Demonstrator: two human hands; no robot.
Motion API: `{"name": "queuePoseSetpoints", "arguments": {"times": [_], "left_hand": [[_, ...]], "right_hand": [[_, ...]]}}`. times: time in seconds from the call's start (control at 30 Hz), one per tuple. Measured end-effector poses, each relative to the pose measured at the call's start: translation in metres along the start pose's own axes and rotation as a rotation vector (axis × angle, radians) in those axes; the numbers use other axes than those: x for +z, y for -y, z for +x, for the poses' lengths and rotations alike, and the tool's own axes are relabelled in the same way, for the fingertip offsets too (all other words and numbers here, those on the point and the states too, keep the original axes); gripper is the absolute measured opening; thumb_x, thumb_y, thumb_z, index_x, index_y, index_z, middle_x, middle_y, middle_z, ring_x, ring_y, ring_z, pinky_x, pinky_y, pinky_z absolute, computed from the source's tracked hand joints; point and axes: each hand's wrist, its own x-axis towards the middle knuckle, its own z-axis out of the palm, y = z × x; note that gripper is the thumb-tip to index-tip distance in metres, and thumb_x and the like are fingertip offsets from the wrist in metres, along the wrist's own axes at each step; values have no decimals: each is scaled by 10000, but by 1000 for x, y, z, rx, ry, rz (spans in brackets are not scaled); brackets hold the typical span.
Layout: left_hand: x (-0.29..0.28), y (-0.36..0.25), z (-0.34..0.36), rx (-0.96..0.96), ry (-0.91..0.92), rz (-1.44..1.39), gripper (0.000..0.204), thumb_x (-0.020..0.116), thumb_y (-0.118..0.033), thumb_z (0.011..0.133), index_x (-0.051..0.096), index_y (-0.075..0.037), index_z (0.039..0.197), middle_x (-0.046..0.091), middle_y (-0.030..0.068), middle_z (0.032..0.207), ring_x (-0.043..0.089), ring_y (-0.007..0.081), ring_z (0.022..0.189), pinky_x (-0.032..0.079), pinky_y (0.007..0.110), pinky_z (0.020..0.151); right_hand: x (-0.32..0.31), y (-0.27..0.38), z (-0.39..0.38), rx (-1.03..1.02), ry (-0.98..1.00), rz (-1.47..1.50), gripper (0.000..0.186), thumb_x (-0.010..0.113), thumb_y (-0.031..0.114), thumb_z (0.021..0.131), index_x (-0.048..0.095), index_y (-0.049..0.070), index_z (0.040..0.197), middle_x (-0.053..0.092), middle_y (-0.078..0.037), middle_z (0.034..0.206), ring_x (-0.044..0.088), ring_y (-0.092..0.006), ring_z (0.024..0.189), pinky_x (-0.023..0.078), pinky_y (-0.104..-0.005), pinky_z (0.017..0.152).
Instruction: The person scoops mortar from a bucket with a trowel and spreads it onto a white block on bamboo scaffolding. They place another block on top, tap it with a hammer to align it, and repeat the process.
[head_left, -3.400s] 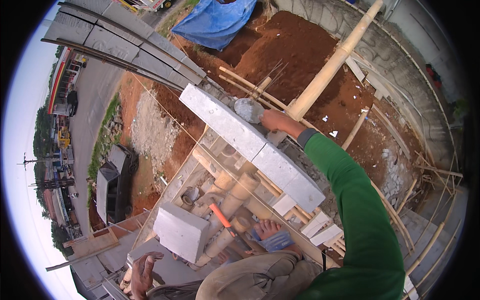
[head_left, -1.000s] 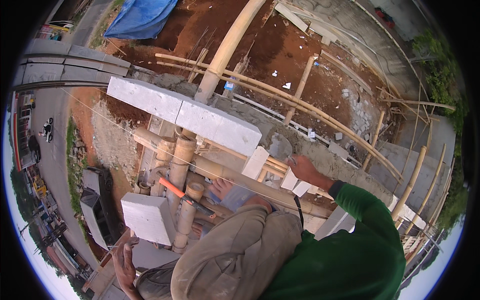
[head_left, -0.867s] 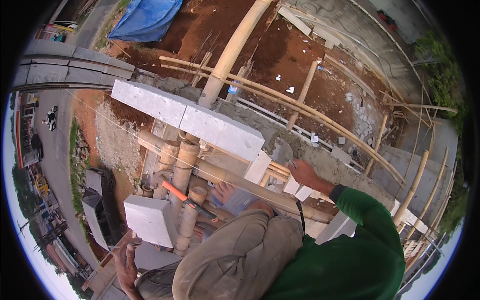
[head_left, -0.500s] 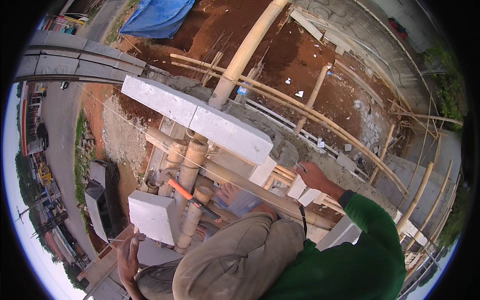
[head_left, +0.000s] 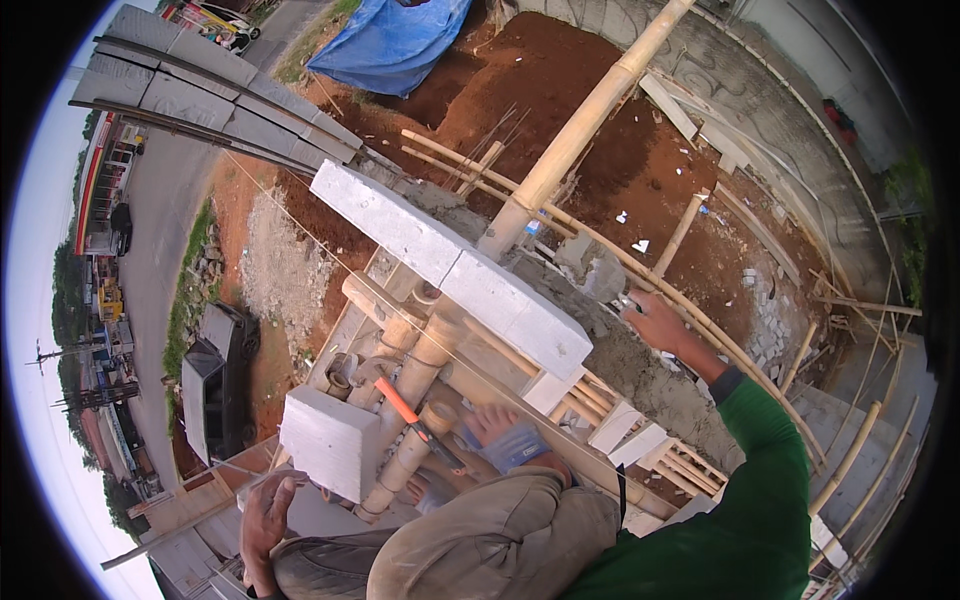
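Note:
My right hand (head_left: 660, 322) grips a trowel (head_left: 603, 277) by its handle. The grey blade, smeared with mortar, is above the far side of the mortar-covered wall top (head_left: 630, 340). Beside it runs a row of white lightweight blocks (head_left: 450, 265), laid end to end. My left hand (head_left: 265, 515) rests by my knee at the lower left, its fingers loosely bent and nothing seen in them. Just right of it stands a single white block (head_left: 328, 440). A hammer with an orange grip (head_left: 398, 400) lies across the bamboo poles, near my feet.
A thick bamboo pole (head_left: 590, 125) slants over the wall; thinner bamboo rails (head_left: 700, 320) run along its far side. A taut string (head_left: 330, 250) passes in front of the blocks. Red earth and a blue tarp (head_left: 395, 45) lie beyond. Left, below, are a parked dark vehicle (head_left: 215, 375) and a road.
My right hand has carried the trowel away from the block's end to the wall's far side. The view has shifted, and my left hand's fingers look more bent.

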Motion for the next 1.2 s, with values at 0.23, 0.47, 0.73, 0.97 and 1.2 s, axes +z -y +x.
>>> {"name": "queuePoseSetpoints", "arguments": {"times": [0.23, 0.47, 0.73, 0.97, 1.2], "left_hand": [[-1, -7, -4, 1, 2, 13, 441, 557, -364, 1124, 761, 23, 1179, 783, 215, 1100, 743, 351, 1062, 541, 418, 964], [-3, -1, -9, -24, -19, -4, 487, 537, -389, 1127, 762, 42, 1151, 788, 211, 1086, 749, 341, 1048, 546, 411, 962], [-2, 4, -12, -1, -3, 8, 491, 518, -394, 1128, 764, 29, 1165, 788, 216, 1081, 741, 371, 1038, 535, 425, 962], [-2, 13, -9, -48, -14, -32, 575, 512, -467, 1127, 765, 49, 1154, 788, 217, 1084, 743, 340, 1051, 543, 419, 972], [0, 22, -12, -63, -5, -98, 564, 512, -452, 1128, 759, 55, 1165, 789, 212, 1090, 741, 320, 1062, 543, 416, 982]], "right_hand": [[-11, 81, 98, 73, 201, 707, 246, 555, 241, 1047, 648, 15, 1020, 542, -8, 716, 449, -99, 430, 353, -306, 382], [-57, 136, 150, -230, -395, 515, 255, 621, 184, 1029, 624, -17, 1186, 634, -104, 779, 608, -210, 587, 494, -382, 532], [40, 157, 139, -508, -475, -13, 412, 691, 119, 989, 579, -88, 1327, 710, -315, 1004, 738, -463, 951, 538, -578, 822], [-40, 201, 188, -597, -635, 159, 379, 630, 242, 1067, 651, -72, 1279, 737, -254, 1011, 716, -392, 896, 563, -464, 820], [40, 168, 236, -261, -27, -228, 423, 553, 290, 1067, 695, -95, 1170, 748, -289, 1146, 720, -486, 1066, 564, -579, 934]]}}
